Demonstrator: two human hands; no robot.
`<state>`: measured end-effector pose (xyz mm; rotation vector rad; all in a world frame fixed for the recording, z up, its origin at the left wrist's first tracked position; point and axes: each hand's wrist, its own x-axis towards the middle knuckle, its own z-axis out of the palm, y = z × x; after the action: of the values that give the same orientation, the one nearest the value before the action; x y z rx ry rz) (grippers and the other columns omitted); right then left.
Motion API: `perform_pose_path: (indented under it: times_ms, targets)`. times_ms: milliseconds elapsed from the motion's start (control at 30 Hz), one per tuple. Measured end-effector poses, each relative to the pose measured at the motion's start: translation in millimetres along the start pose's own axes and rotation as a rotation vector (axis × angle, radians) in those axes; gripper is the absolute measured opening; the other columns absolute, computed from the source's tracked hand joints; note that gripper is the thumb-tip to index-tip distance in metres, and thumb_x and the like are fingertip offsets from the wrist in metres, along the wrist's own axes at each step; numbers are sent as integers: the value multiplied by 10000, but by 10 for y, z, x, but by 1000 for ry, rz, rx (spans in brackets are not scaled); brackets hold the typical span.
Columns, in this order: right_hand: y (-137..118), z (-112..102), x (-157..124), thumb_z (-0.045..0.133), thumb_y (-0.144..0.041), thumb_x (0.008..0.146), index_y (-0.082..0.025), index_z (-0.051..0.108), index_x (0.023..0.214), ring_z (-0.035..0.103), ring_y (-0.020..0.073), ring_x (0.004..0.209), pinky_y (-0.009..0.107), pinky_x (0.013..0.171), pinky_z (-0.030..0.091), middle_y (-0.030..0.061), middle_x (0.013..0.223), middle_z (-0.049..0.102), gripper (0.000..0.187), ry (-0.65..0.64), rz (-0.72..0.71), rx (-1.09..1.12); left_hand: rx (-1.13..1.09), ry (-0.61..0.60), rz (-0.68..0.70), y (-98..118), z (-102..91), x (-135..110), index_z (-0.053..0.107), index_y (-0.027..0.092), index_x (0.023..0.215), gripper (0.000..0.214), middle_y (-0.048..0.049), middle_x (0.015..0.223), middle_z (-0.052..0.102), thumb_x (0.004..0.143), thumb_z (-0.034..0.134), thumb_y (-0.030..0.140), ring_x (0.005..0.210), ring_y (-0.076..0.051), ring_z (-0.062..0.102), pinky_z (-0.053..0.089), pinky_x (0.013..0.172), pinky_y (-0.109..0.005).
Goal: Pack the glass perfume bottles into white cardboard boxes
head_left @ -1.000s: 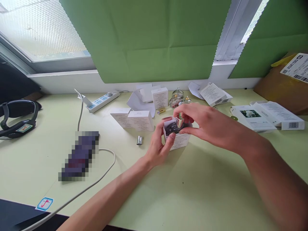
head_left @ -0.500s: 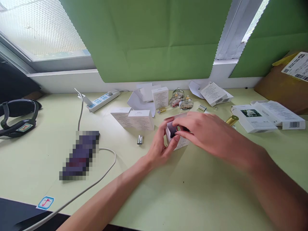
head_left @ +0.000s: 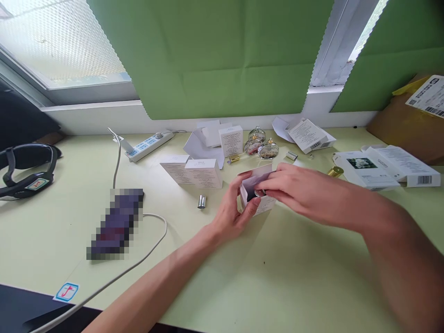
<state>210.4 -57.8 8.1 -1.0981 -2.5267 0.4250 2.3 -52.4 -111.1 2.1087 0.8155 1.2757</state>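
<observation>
My left hand (head_left: 233, 208) is wrapped around the left side of an open white box (head_left: 266, 206) standing on the table. Its flap is raised and a dark interior shows. At the box's mouth, my right hand (head_left: 287, 188) pinches a small round glassy item (head_left: 259, 192), partly hidden by the fingers. Behind the hands stand several round glass perfume bottles (head_left: 268, 150). To the left are a silver cap (head_left: 201, 201) and white printed boxes (head_left: 203, 174). A gold tube (head_left: 234, 158) lies near the bottles, and a gold cap (head_left: 335, 172) lies right of my right hand.
A pixelated phone (head_left: 118, 224) lies at left with a white cable (head_left: 138, 263). Behind it is a power strip (head_left: 149, 146); a black headset (head_left: 31, 171) sits far left. Flattened white cartons (head_left: 367, 169) and a brown cardboard box (head_left: 398, 115) occupy the right.
My right hand has shifted slightly and its wrist has turned, so the round glassy item shows more at the box's mouth. My left hand keeps its hold on the box.
</observation>
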Motion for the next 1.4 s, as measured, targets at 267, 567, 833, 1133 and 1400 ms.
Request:
perform_pose_path:
  times_ms: [267,567,833,1133,1400]
  targets:
    - [381,-299,3,567,-552,917,-341,613,1268,687,201,724,301,522,536,37,965,729,412,-72,385,244,-32,-6,-29,-31,-2,-8,309,253,1434,499,-106,1203,591,990,525,328,983,-207,606,510,872,-373]
    - [558,-79,71,512,-469,979,-288,573,1273,757,239,950,368,734,642,75,1227,650,350,-417,319,858,-128,-12,-75,-22,-50,48,340,245,1419,452,-109,1248,561,1012,480,383,1012,-190,594,507,871,-335]
    - [520,-17,101,456,-465,1005,-322,547,1371,749,241,1021,371,790,634,83,1297,656,403,-493,206,867,-126,73,-131,71,-58,86,434,250,1340,357,-70,1078,603,1023,446,414,806,-150,570,496,711,-287]
    - [496,20,116,482,-425,1014,-412,489,1438,739,215,1057,406,927,599,14,1407,601,424,-535,258,1014,-210,267,-266,184,-20,134,530,244,1088,173,-15,989,615,985,548,382,693,-97,552,461,631,-237]
    - [560,19,98,435,-430,1034,-387,439,1490,709,217,1126,417,1006,562,11,1446,577,458,-492,256,1013,-271,173,-256,160,-45,149,501,258,1248,322,-49,1072,631,977,559,421,831,-140,591,503,740,-278]
